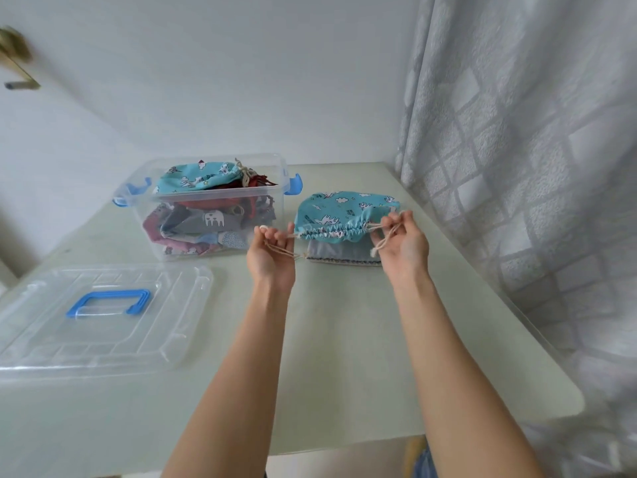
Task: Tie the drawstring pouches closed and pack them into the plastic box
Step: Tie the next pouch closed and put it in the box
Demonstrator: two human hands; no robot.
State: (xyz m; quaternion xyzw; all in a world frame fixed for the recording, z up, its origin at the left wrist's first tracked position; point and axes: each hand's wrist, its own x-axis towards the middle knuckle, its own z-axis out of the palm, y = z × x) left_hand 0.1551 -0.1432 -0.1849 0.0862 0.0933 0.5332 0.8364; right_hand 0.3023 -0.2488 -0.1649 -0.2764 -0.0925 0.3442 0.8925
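step: cinching pouch (346, 211) | left hand (272, 251), right hand (403, 243) each pinch a cord | risk: uneven pull slips our grip (mouth reopens)

There is only one camera. It sits on the person's head and looks forward and down at the tabletop (344, 339). It is close, so both arms reach out from the bottom of the picture, and the left hand (272, 253) and right hand (401, 243) show near the middle. The wide lens bends the edges. The tabletop's far edge meets the wall (241, 81) up top, and the curtain (534, 150) hangs along its right edge.
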